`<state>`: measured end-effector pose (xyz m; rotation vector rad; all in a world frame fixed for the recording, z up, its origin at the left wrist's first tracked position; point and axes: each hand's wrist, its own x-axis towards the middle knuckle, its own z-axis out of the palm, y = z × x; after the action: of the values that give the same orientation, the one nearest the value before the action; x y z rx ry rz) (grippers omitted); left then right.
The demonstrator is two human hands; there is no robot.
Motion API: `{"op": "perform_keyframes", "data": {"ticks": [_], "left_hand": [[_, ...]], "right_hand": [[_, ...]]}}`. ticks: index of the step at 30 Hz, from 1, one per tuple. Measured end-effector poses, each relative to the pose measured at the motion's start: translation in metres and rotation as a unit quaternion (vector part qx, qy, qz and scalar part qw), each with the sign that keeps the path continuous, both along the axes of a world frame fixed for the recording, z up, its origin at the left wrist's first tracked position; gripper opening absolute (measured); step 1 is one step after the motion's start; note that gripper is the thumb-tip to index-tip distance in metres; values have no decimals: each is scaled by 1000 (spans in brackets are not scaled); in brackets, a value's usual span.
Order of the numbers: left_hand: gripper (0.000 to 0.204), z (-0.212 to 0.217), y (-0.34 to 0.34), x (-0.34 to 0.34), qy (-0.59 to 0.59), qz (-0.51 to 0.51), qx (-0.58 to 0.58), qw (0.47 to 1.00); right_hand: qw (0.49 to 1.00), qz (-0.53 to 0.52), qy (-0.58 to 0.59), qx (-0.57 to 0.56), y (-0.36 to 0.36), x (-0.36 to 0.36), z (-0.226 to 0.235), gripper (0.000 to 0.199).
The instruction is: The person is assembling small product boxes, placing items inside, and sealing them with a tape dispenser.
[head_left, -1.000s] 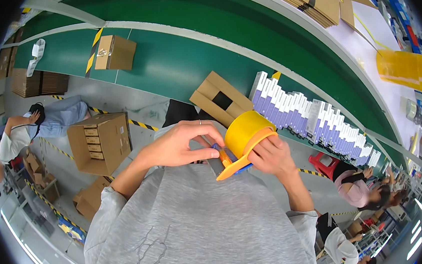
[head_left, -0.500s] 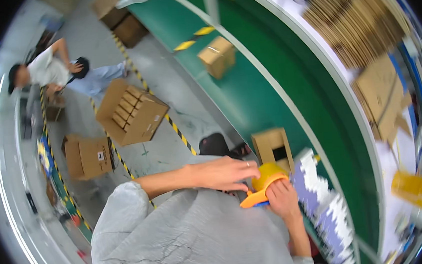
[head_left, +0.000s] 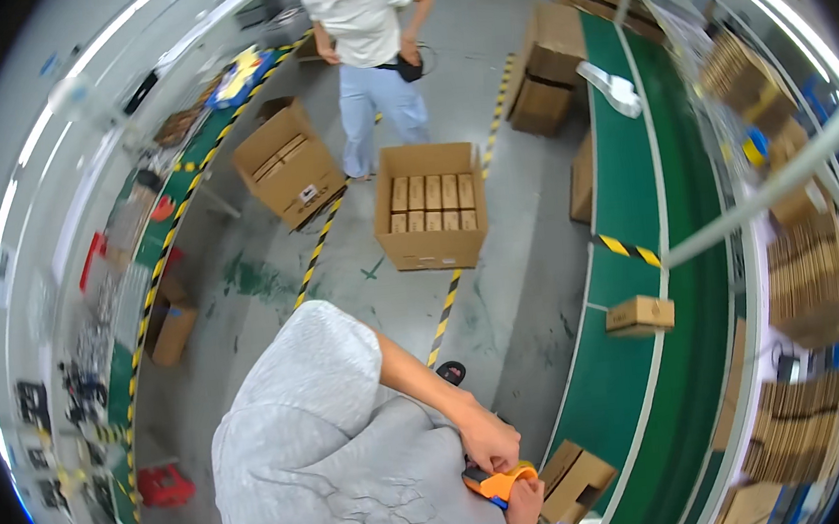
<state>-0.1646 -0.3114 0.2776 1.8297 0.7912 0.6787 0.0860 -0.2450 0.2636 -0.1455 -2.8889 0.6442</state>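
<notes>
My right hand, nearer the desk, is gripping an orange dispenser beside its edge, lengthwise toward it; my left is curling at the far side, hold unclear.

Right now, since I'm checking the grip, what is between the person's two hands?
An orange tape dispenser is between the left hand and the right hand, as the head view shows.

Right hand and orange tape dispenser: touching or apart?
Touching. The head view shows the right hand closed on the edge of the orange tape dispenser.
</notes>
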Motion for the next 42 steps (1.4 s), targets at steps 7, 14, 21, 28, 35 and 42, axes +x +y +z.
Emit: {"op": "perform_keyframes", "data": {"ticks": [7, 14, 21, 28, 35, 42], "left_hand": [[12, -27, -28, -19, -27, 13, -21, 999], [16, -50, -63, -40, -40, 97, -109, 989], [17, -59, -91, -62, -61, 157, -161, 972], [27, -44, -93, -83, 86, 101, -145, 981], [46, -47, -77, -97, -143, 130, -123, 973], [49, -17, -80, -103, -335, 58, -236, 910]], "right_hand": [[981, -98, -42, -165, -27, -3, -45, 20], [977, -32, -102, -184, -37, -47, -35, 23], [967, 36, -108, -229, -45, -102, -22, 34], [961, 71, -121, -236, -34, -121, -24, 49], [872, -55, -107, -474, -35, -126, 22, 39], [872, -101, -43, -478, -38, -122, 45, 56]]}}
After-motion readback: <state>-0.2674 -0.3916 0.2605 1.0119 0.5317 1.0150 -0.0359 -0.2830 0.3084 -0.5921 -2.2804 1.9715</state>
